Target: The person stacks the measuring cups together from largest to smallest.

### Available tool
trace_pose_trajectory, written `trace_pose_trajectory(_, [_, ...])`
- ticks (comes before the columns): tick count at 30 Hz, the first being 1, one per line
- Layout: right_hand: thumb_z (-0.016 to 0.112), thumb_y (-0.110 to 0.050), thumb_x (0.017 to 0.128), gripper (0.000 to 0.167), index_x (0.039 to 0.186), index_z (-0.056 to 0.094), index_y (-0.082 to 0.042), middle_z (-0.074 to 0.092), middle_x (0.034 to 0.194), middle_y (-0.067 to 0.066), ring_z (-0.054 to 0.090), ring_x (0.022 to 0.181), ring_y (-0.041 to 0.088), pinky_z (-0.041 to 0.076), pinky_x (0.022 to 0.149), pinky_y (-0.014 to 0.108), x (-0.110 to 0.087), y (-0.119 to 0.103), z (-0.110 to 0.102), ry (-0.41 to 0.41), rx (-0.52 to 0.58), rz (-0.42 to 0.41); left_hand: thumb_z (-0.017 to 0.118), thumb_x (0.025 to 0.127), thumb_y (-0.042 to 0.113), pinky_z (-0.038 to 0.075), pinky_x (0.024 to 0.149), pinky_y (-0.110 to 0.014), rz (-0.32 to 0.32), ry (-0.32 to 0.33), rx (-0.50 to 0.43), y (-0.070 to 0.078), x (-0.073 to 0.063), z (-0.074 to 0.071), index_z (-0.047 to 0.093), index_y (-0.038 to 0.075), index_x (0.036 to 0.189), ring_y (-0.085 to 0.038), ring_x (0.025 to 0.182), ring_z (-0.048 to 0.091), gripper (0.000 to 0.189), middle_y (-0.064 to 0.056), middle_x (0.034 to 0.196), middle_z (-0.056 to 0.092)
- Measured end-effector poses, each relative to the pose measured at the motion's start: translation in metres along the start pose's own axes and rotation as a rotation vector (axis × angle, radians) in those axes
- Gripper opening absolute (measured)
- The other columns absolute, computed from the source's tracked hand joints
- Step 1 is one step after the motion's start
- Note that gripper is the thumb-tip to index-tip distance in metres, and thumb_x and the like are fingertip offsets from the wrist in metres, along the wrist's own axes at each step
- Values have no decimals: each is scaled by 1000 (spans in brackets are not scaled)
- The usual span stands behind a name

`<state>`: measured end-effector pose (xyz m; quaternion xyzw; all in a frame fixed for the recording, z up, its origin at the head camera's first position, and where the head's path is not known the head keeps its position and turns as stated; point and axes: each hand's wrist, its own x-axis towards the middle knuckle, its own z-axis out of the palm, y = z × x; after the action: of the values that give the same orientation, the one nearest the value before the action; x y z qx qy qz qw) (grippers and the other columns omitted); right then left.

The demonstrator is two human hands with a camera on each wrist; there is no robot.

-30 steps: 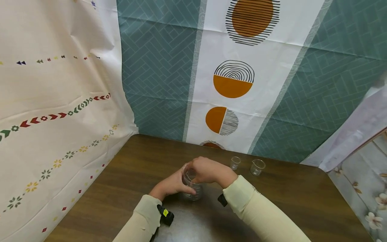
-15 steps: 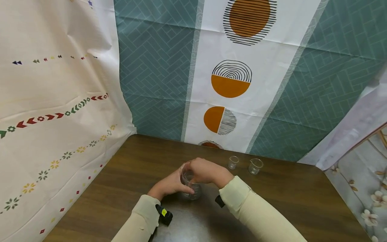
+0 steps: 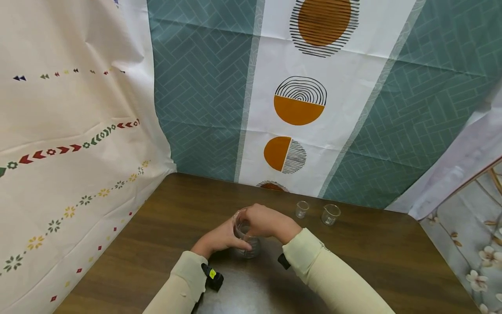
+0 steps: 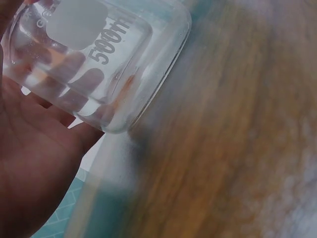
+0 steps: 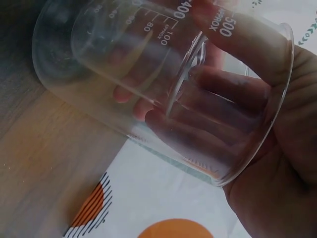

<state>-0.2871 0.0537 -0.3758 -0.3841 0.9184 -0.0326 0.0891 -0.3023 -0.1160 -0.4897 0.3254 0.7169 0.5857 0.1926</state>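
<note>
Glass fills the space between two hands in the head view: a large beaker (image 3: 251,251), clear and mouth up, sits between the left hand (image 3: 221,238) and the right hand (image 3: 267,220) over the middle of the wooden table (image 3: 372,248). Whether its base touches the wood I cannot tell. Farther back to the right, apart from the hands, stand a narrow beaker (image 3: 301,210) and a wider beaker (image 3: 330,214).

In the left wrist view, the left hand is wrapped round the side of the large beaker, fingers showing through the wall beside a printed 500. The wall looks hard and smooth, so it is likely stiff, rather slippery and breakable if knocked; a broad wrap round the body, as here, seems the safest hold, and the weight is probably moderate.

In the right wrist view, an inner beaker (image 5: 131,52) with its own scale lies nested within. The right hand reaches past the outer rim and appears to grip the inner beaker near its lip. That piece should be light but thin and brittle. Its rim is the part within reach, best pinched gently and drawn straight, since glass beside glass could chip.
</note>
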Motion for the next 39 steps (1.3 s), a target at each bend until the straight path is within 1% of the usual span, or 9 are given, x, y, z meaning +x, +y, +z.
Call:
trace_pose_trajectory(4, [85,-27,74,46,116,70,-15,71,109,-4,64,92,8,54,86,25,1,0,0,-5,11,14,83,77,22,48,98,-31,0,-2,5,0,0,-1,12,28,153,-22,135,39,104,1,154,31])
trace_pose_trajectory(6, [85,-26,74,47,117,70,-15,71,110,-4,65,93,8,53,87,25,2,0,1,-9,15,18,83,77,22,49,96,-31,-9,-3,6,0,0,-1,12,28,153,-23,134,40,104,0,154,31])
trace_pose_trajectory(13, [85,-26,74,45,115,70,-16,70,109,-6,65,93,8,53,87,26,3,1,1,-15,21,26,83,77,21,50,95,-32,-21,-7,-14,0,2,-1,14,28,153,-22,130,43,103,-1,153,33])
trace_pose_trajectory(20, [84,-25,75,43,115,71,-17,70,109,-6,64,95,8,53,87,26,4,2,2,-26,17,27,84,75,25,48,98,-31,-10,-7,-9,1,2,-1,13,30,153,-19,132,43,105,3,153,34])
trace_pose_trajectory(24, [83,-25,76,40,113,71,-17,70,109,-6,65,95,8,53,87,25,5,2,2,-32,6,16,85,75,22,48,97,-32,1,-11,-32,1,3,0,15,31,153,-20,132,44,105,3,153,35])
trace_pose_trajectory(27, [83,-24,77,39,113,72,-16,70,109,-6,65,95,9,53,87,26,5,2,2,-35,7,18,85,74,21,48,98,-32,-5,-5,-41,2,3,0,17,33,152,-19,132,43,104,6,153,34])
trace_pose_trajectory(31, [83,-23,76,38,112,72,-16,70,108,-6,65,94,9,53,87,26,5,1,1,-32,4,15,85,74,19,46,101,-32,-8,-2,-39,3,3,0,18,34,151,-17,134,41,103,7,153,34])
trace_pose_trajectory(33, [83,-23,76,38,112,72,-16,70,108,-5,65,94,10,53,87,26,5,0,0,-33,5,15,85,75,18,45,102,-32,-1,-3,-39,3,3,0,17,34,151,-18,134,41,103,6,153,34])
trace_pose_trajectory(39, [83,-24,76,38,111,72,-17,70,109,-6,64,95,10,53,87,26,5,-2,0,-47,10,38,85,74,15,48,98,-32,-6,-6,-62,3,3,0,17,36,151,-18,132,43,105,6,151,37])
